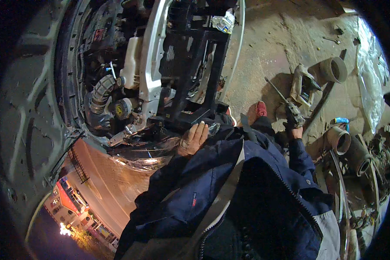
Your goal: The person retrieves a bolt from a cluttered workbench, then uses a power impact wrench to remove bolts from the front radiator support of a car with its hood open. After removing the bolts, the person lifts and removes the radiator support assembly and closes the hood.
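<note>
My left hand [194,138] lies with fingers stretched out on the edge of the car's black front frame [190,97]. It holds nothing that I can see. On my other side, my right hand [296,132] is wrapped round the grip of a hand-held power tool [294,113] with a long thin shaft that points away over the floor. The exact kind of tool is hard to make out. Beyond my left hand, a silver crossmember [150,82] runs across the opened front of the car, beside a pale plastic reservoir [132,63].
The raised hood [24,112] fills the left. A ribbed hose [102,93] and a round cap [123,108] sit in the engine bay. Pipe sections [336,69], a metal bracket [297,84] and clear plastic sheeting [370,82] lie on the dirty floor at right.
</note>
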Action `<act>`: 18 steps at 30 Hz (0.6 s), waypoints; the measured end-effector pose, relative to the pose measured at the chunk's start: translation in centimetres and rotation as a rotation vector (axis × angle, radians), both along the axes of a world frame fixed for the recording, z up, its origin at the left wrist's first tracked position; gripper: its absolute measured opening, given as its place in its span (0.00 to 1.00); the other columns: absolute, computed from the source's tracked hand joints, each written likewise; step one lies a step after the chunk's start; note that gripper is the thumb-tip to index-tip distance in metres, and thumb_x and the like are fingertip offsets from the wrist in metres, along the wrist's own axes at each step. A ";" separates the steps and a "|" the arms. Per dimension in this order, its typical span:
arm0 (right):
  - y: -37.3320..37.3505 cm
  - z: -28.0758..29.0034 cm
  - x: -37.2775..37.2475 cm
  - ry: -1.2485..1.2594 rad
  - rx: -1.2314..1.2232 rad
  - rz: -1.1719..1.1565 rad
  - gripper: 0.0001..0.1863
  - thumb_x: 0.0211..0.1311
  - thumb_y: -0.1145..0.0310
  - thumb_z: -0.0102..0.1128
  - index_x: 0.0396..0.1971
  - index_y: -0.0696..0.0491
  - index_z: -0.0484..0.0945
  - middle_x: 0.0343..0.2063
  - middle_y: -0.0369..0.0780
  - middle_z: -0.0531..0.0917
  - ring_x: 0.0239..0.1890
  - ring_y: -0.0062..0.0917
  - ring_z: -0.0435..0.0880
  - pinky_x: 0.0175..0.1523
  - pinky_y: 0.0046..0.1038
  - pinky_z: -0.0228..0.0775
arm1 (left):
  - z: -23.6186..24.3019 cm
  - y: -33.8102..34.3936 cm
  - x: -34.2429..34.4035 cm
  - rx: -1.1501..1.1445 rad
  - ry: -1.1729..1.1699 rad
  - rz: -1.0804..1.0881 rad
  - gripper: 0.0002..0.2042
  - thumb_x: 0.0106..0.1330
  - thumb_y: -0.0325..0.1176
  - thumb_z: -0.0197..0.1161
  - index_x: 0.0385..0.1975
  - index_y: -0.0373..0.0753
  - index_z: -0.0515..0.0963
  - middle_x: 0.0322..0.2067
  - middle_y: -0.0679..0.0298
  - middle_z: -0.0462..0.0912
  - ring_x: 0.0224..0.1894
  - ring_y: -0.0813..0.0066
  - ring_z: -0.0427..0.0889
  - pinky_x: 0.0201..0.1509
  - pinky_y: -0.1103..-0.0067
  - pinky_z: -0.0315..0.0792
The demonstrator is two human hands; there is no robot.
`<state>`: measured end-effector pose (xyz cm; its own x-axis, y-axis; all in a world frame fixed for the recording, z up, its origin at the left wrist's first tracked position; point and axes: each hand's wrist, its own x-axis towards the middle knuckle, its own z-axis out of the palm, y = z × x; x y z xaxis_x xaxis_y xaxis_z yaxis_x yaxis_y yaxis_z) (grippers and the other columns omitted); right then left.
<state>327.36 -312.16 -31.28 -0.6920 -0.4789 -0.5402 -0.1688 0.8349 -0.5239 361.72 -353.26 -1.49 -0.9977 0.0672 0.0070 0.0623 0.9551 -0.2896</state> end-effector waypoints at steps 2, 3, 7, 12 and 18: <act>0.1 0.5 -0.8 0.180 -0.160 0.136 0.30 0.61 0.65 0.72 0.65 0.52 0.80 0.64 0.44 0.84 0.67 0.45 0.80 0.68 0.44 0.73 | 1.6 0.2 -0.9 -0.067 0.175 0.028 0.21 0.70 0.38 0.65 0.62 0.43 0.82 0.57 0.65 0.82 0.60 0.66 0.77 0.61 0.72 0.75; 0.0 0.7 -1.1 0.169 -0.157 0.156 0.32 0.60 0.66 0.72 0.67 0.52 0.78 0.66 0.44 0.82 0.68 0.45 0.79 0.69 0.44 0.73 | 2.3 0.2 -1.5 -0.095 0.271 0.048 0.21 0.71 0.40 0.65 0.62 0.42 0.82 0.57 0.63 0.82 0.61 0.64 0.77 0.64 0.70 0.75; 0.0 0.7 -1.6 0.333 -0.265 0.259 0.41 0.62 0.67 0.69 0.77 0.46 0.70 0.72 0.43 0.76 0.71 0.39 0.77 0.70 0.40 0.72 | 5.3 -0.5 -2.1 0.312 0.129 0.617 0.33 0.66 0.48 0.73 0.66 0.32 0.76 0.65 0.49 0.77 0.68 0.50 0.71 0.74 0.56 0.67; 0.5 -3.9 -2.3 0.421 -0.116 0.269 0.28 0.66 0.58 0.66 0.66 0.43 0.80 0.59 0.42 0.87 0.58 0.40 0.87 0.57 0.41 0.80 | 4.1 -2.7 -3.9 0.501 0.161 0.771 0.54 0.64 0.50 0.75 0.81 0.31 0.49 0.79 0.40 0.55 0.77 0.39 0.59 0.80 0.52 0.57; 1.2 -5.3 -2.5 0.341 -0.055 0.245 0.29 0.65 0.59 0.67 0.66 0.49 0.80 0.58 0.43 0.88 0.56 0.39 0.88 0.56 0.40 0.81 | 3.0 -3.5 -4.5 0.406 0.001 0.903 0.58 0.65 0.56 0.70 0.83 0.32 0.40 0.76 0.32 0.58 0.75 0.31 0.62 0.80 0.50 0.57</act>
